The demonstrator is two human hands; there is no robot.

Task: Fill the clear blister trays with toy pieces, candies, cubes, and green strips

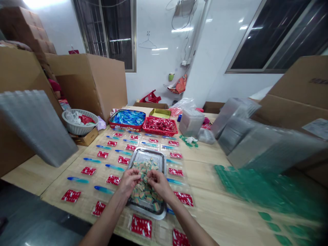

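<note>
A metal tray (161, 213) stands on clear plastic blister trays and holds many small multicoloured striped pieces (145, 196). Over its left part is my left hand (130, 180), thumb and fingertips pinched at a small piece. My right hand (156, 181) is just beside it, fingers curled together above the pieces; what it holds, if anything, is too small to make out. Around the tray, the blister trays carry red dotted packets (141, 225) and blue pen-like tools (104, 190) in rows.
Behind stand a tin of blue tools (128, 118), a red basket of red packets (160, 126) and a yellow tin (160, 113). Stacked clear trays are at left (38, 123) and right (276, 147). Green pieces (256, 186) lie at right; a colander (80, 127) sits at back left.
</note>
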